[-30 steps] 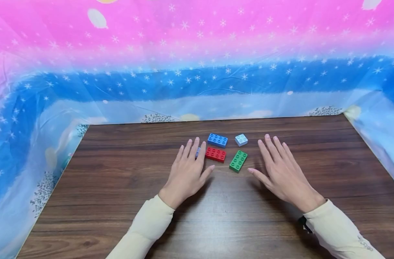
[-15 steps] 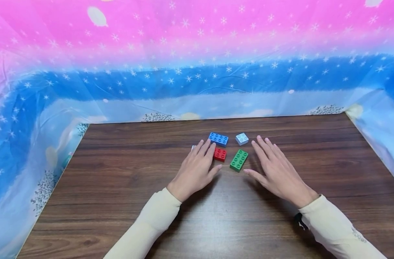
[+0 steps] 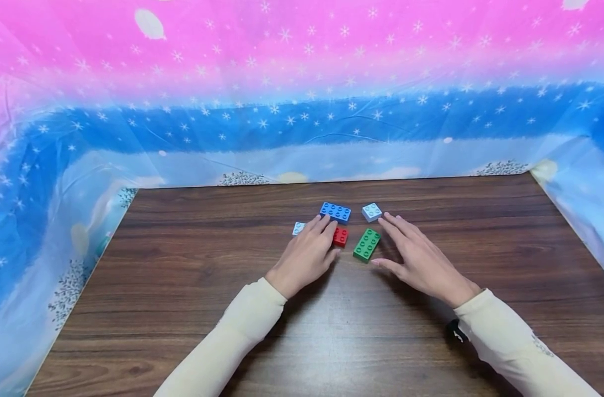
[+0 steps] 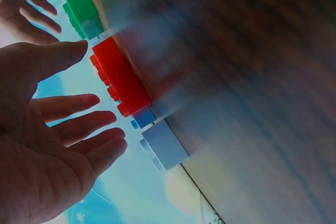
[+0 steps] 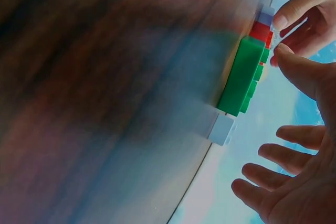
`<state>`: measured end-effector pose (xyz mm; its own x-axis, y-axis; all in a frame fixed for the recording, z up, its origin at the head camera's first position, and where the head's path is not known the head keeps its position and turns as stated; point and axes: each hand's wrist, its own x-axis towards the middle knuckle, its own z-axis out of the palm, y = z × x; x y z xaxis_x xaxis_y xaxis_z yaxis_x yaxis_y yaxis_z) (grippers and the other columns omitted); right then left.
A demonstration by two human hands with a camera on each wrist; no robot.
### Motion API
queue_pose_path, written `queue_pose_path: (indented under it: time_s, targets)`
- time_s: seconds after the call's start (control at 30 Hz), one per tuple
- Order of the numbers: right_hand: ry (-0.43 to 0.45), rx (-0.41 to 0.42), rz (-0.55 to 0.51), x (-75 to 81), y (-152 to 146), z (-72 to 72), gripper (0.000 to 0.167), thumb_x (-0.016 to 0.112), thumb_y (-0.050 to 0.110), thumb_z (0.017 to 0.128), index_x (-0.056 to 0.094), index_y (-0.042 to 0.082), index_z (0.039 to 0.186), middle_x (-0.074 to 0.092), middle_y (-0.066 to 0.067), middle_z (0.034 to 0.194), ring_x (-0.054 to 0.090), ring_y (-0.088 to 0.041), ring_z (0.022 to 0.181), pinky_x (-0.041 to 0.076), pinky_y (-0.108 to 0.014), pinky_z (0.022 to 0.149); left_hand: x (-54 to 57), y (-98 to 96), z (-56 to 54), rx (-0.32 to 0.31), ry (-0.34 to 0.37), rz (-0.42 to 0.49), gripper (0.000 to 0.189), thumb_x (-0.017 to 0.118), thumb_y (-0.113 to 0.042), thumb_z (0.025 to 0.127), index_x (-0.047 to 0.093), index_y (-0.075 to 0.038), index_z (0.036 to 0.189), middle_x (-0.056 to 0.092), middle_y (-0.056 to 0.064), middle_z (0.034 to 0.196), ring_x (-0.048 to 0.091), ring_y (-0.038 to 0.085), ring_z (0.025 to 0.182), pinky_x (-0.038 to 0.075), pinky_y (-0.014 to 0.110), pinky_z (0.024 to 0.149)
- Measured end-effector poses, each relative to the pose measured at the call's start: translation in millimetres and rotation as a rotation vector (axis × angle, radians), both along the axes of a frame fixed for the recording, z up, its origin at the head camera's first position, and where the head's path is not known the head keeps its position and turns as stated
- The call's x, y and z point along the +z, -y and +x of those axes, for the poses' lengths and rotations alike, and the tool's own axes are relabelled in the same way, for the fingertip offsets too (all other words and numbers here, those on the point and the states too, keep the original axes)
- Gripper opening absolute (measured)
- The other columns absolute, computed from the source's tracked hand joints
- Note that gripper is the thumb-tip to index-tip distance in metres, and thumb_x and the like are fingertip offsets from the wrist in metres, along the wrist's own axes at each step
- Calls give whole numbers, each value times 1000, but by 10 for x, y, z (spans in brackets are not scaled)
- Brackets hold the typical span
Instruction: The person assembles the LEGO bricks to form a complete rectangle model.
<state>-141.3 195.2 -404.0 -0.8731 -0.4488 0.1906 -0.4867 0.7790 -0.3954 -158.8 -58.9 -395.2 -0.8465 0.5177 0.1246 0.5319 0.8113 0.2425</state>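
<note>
My left hand (image 3: 304, 256) hovers over the red building brick (image 3: 340, 237) with its fingers loosely bent, hiding the brick's left part. In the left wrist view nothing lies between thumb and fingers. A pale blue brick (image 3: 298, 228) peeks out left of that hand, partly covered. Beyond the fingertips lies a blue brick (image 3: 336, 212). My right hand (image 3: 421, 259) is spread beside the green brick (image 3: 367, 245), thumb near its lower right end. Its fingertips come right up to a small pale blue brick (image 3: 372, 212). The right wrist view shows that palm holding nothing.
All the bricks lie studs up on a dark wooden table (image 3: 182, 309), toward its far edge. A pink and blue snowflake cloth (image 3: 262, 127) hangs behind the table and along both sides. A black band (image 3: 456, 330) shows under the right sleeve.
Both hands have moved inward toward the bricks. The left now covers much of the red brick, and the right has come close to the green and small pale blue ones. The bricks stay put.
</note>
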Motion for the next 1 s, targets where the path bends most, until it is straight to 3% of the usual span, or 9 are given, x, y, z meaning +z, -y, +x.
queue_pose_path:
  time_s: [0.5,1.0]
  targets:
    - [113,21,-44,33,124,-53,74,79,24,91,43,1,152,39,-21,156,38,-41,141,36,-60,108,-2,-56,-20,-7,38,-89,53,63,-26,102,51,1,146,48,17,151,40,34,143,28,43,118]
    - [125,64,-54,56,180,-119,74,82,22,88,47,-2,148,40,-24,154,38,-41,141,35,-59,110,21,-30,19,-19,53,-116,51,62,-24,103,51,1,146,49,17,151,43,34,141,30,42,117]
